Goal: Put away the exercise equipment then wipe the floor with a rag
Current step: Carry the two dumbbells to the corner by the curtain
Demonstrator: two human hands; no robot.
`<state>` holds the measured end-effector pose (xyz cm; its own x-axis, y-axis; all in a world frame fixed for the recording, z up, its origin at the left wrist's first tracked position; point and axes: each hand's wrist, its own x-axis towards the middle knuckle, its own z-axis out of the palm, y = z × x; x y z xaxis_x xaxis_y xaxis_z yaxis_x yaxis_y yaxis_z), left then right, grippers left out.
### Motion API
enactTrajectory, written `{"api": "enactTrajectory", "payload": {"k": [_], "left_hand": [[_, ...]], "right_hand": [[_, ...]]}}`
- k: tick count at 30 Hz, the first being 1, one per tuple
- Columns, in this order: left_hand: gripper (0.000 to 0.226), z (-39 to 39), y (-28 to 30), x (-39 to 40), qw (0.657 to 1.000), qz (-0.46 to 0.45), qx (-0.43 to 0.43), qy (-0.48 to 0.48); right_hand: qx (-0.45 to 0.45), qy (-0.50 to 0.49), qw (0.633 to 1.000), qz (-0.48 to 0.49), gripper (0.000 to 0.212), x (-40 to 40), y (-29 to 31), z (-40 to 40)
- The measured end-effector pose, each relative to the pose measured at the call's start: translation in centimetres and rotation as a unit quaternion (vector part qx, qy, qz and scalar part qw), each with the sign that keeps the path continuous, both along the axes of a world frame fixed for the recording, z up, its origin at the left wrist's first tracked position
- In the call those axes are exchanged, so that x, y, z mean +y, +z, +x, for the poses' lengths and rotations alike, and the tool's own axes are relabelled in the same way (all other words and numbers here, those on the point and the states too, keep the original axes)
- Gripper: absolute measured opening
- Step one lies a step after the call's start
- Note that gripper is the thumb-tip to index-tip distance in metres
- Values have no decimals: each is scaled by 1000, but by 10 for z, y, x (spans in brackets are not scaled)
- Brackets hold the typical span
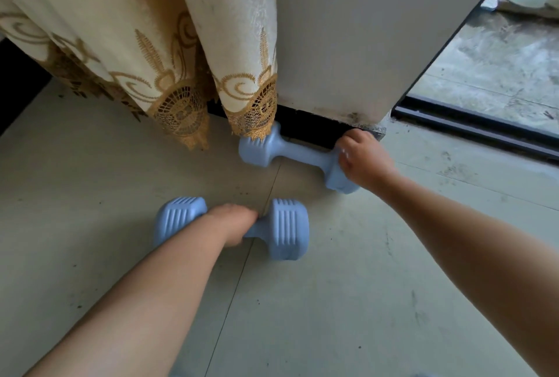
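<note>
Two pale blue plastic dumbbells with ribbed heads are in play, both low on the grey tiled floor (348,301). Far dumbbell (298,157) lies along the dark gap under the white wall panel (348,44), its far head tucked beneath the lace hem of the cream curtain with gold embroidery (187,74); right hand (364,157) sits over its near head, fingers curled onto the top edge. Near dumbbell (286,230) is held by the left hand (234,224), fingers wrapped tight round the central bar; whether it rests on the floor or is just above, cannot tell. Judgement: step in hand is parking the pair against the wall. To do it well, slide the far one flush and parallel to the wall, then set the near one alongside, heads aligned so neither rolls; keep the curtain hem from getting trapped. Surfaces look smooth, matte, moulded, bar narrowing between chunky heads. Floor shows dark specks and smears, wiping not yet begun.
</note>
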<state>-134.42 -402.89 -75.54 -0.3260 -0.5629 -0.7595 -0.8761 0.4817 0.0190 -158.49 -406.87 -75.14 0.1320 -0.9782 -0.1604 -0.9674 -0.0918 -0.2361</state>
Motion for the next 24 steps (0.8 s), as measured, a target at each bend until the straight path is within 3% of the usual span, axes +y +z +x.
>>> {"api": "enactTrajectory", "payload": {"k": [2, 5, 13, 24], "left_hand": [[37, -13, 3, -9, 1000, -19, 10, -19], [34, -33, 3, -18, 997, -33, 19, -64], [31, -73, -3, -26, 986, -51, 16, -156], [30, -83, -13, -34, 987, -42, 22, -153]], "right_hand": [[8, -65, 998, 14, 31, 13, 7, -23], [33, -102, 990, 88, 38, 33, 11, -52], [21, -103, 989, 107, 43, 53, 11, -61], [-14, -91, 989, 119, 46, 48, 4, -39]]}}
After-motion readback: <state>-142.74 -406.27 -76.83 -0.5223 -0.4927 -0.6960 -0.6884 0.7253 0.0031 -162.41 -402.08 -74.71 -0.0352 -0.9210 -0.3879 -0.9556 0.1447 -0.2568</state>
